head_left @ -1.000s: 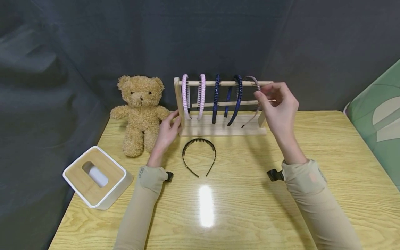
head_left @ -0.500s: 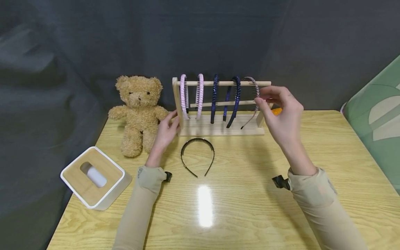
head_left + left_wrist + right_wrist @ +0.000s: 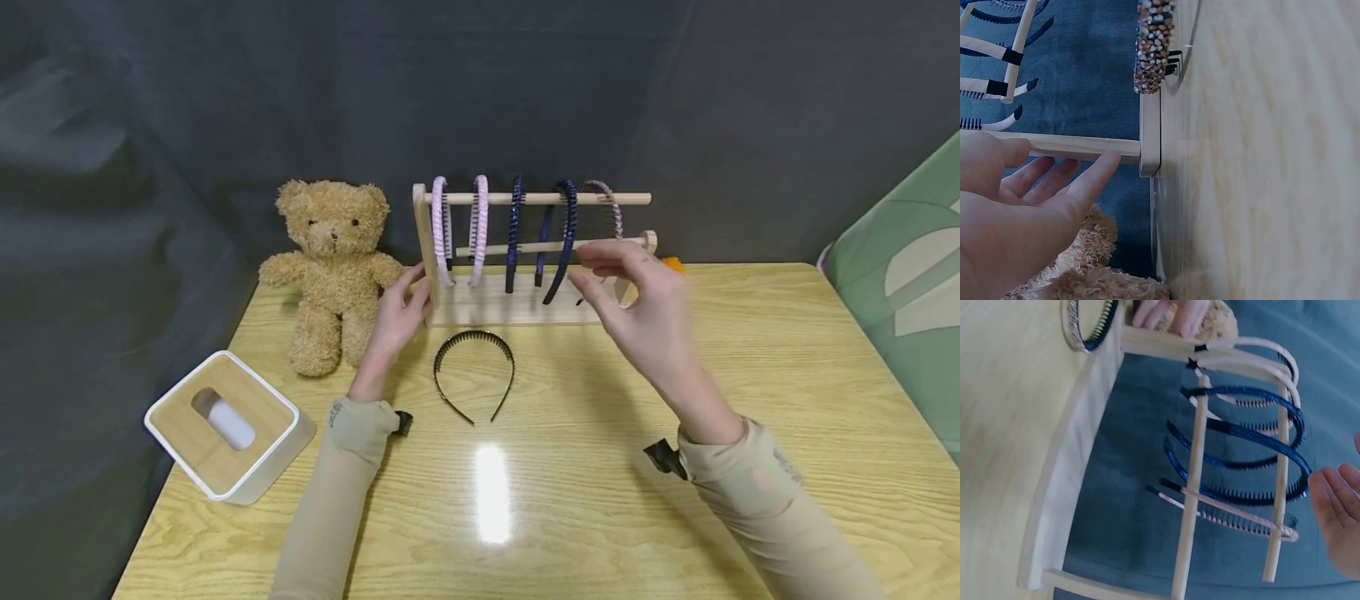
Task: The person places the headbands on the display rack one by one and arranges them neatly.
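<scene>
In the head view, the left hand (image 3: 402, 310) has its fingertips at the left post of a wooden headband rack (image 3: 525, 314). The left wrist view shows the thumb and fingers touching that post (image 3: 1091, 146) from outside. The right hand (image 3: 652, 308) is in front of the rack's right part, fingers loosely bent and holding nothing. Its fingertips are close to a navy headband (image 3: 1244, 432) in the right wrist view; contact cannot be told. Two pale pink headbands (image 3: 480, 229), navy ones (image 3: 513, 242) and a thin rose beaded one (image 3: 617, 218) hang on the upper bar.
A black toothed headband (image 3: 474, 336) with beads lies on the table (image 3: 570, 500) before the rack. A teddy bear (image 3: 335, 279) sits left of the rack. Nearer stands a white box (image 3: 273, 467) with a wooden lid. Something orange (image 3: 672, 264) shows behind the rack's right end.
My right hand has left the rose headband's side and moved left and lower, in front of the rack. The left hand stays at the post.
</scene>
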A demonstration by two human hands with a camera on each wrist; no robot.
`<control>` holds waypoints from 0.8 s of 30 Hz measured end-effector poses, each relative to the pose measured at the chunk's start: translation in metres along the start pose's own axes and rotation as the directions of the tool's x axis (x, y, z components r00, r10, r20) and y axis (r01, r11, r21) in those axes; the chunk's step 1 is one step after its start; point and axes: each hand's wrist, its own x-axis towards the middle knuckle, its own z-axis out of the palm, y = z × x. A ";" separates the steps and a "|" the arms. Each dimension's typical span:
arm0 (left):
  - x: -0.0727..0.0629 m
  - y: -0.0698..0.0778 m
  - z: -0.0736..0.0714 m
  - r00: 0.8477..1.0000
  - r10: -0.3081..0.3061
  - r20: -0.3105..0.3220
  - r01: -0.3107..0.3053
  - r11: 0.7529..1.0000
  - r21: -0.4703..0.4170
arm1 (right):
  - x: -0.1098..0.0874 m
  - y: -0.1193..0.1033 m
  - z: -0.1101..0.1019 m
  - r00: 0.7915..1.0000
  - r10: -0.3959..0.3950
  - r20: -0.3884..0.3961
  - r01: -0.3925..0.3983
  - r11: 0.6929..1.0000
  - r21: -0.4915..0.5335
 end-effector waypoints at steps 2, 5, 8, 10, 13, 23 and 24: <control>0.000 0.000 0.000 1.000 -0.003 0.003 0.003 1.000 -0.002 | -0.004 0.000 0.003 1.000 -0.006 0.029 0.006 1.000 -0.009; 0.001 0.000 0.000 1.000 -0.006 0.006 0.006 1.000 0.000 | -0.010 -0.001 0.010 0.997 -0.004 0.075 0.006 1.000 -0.025; 0.001 0.000 0.000 1.000 -0.011 0.008 0.011 1.000 0.004 | -0.016 0.001 0.017 0.992 0.004 0.125 0.002 0.999 -0.041; 0.001 0.000 0.000 1.000 -0.014 0.007 0.014 1.000 0.002 | -0.019 0.001 0.023 0.987 0.009 0.163 -0.002 0.999 -0.046; 0.001 -0.001 -0.001 1.000 -0.014 0.005 0.014 1.000 0.000 | -0.023 0.002 0.032 0.978 0.020 0.208 -0.013 0.999 -0.032; 0.002 0.000 0.000 1.000 -0.024 -0.002 0.024 1.000 0.009 | -0.034 0.015 0.063 0.921 0.079 0.382 -0.075 0.997 -0.026; 0.002 0.000 0.000 1.000 -0.026 -0.001 0.026 1.000 0.013 | -0.035 0.017 0.066 0.913 0.093 0.398 -0.087 0.996 -0.034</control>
